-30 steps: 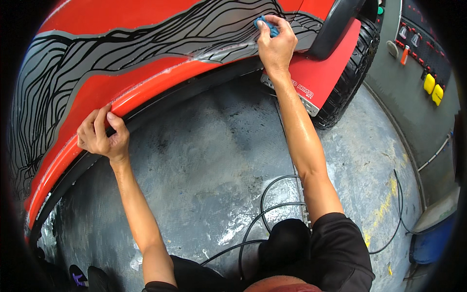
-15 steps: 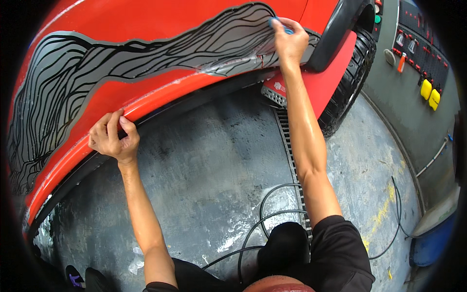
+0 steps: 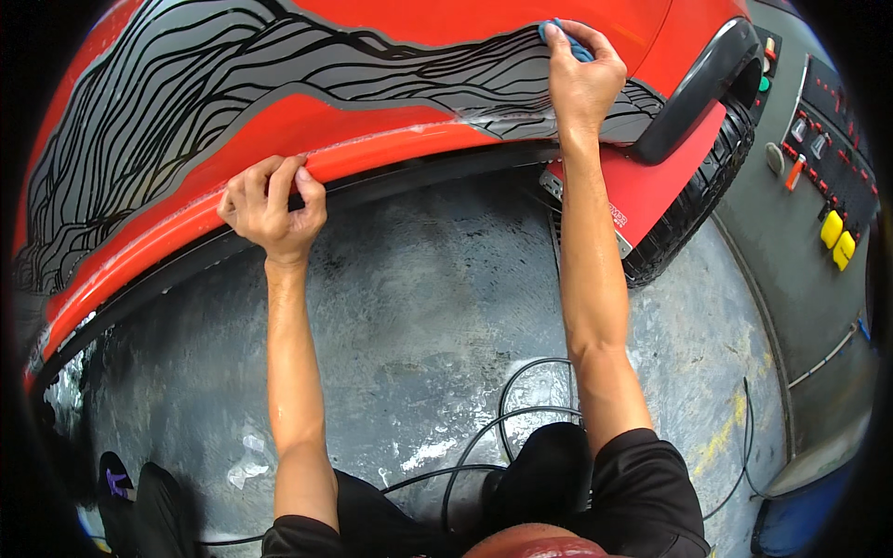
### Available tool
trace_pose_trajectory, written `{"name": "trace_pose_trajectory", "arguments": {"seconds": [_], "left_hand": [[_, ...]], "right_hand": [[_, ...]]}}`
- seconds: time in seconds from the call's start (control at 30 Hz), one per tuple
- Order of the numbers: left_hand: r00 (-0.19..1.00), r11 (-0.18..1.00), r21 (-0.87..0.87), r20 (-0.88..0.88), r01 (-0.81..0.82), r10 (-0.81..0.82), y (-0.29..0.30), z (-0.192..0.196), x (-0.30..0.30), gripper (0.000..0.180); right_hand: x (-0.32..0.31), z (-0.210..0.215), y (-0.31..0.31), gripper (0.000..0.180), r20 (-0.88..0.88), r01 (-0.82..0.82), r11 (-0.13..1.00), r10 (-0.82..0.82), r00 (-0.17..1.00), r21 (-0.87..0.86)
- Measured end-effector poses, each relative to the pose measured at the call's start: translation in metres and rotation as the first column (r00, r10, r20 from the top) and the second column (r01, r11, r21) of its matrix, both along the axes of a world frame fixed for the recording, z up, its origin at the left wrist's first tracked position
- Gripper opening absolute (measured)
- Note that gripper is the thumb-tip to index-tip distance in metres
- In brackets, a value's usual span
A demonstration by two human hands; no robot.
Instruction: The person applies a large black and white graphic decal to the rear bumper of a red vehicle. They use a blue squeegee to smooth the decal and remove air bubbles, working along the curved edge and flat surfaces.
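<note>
Near top of grey decal (image 3: 372, 70), right grip (image 3: 590, 82) clamped on blue cloth (image 3: 579, 50), moved higher; left grip (image 3: 275, 206): cannot tell.

Both arms (image 3: 593, 251) outstretched, left hand (image 3: 276, 209) nearer and half-curled, right hand (image 3: 588, 86) farther ahead (closed in a pinch)

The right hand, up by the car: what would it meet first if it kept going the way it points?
Most likely the car's side: the right hand reaches up to it with a blue lump between. Depth is hard to judge.
</note>
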State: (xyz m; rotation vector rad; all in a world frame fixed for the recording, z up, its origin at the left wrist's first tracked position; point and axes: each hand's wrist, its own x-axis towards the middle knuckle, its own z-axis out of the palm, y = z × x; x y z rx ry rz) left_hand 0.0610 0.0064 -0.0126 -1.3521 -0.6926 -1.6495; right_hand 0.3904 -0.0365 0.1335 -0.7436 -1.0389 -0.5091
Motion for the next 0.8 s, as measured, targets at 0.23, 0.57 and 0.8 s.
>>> {"name": "trace_pose_trajectory", "arguments": {"seconds": [0.23,0.57,0.8], "left_hand": [[1.0,1.0,-0.017,0.009,0.022,-0.021,-0.005,0.003,-0.002,0.013],[0.521,0.403,-0.451,0.174,0.796,-0.835,-0.079,0.053,0.059,0.025],[0.296,0.123,-0.453,0.334,0.883,-0.895,-0.086,0.045,0.085,0.038]], "right_hand": [[-0.13,-0.042,-0.005,0.013,0.23,-0.137,0.987,0.114,0.967,0.088],[-0.109,-0.09,-0.036,0.017,-0.284,-0.989,0.144,0.947,0.147,-0.032],[-0.096,-0.095,-0.042,0.024,-0.285,-0.949,-0.314,0.913,-0.291,-0.037]]}}
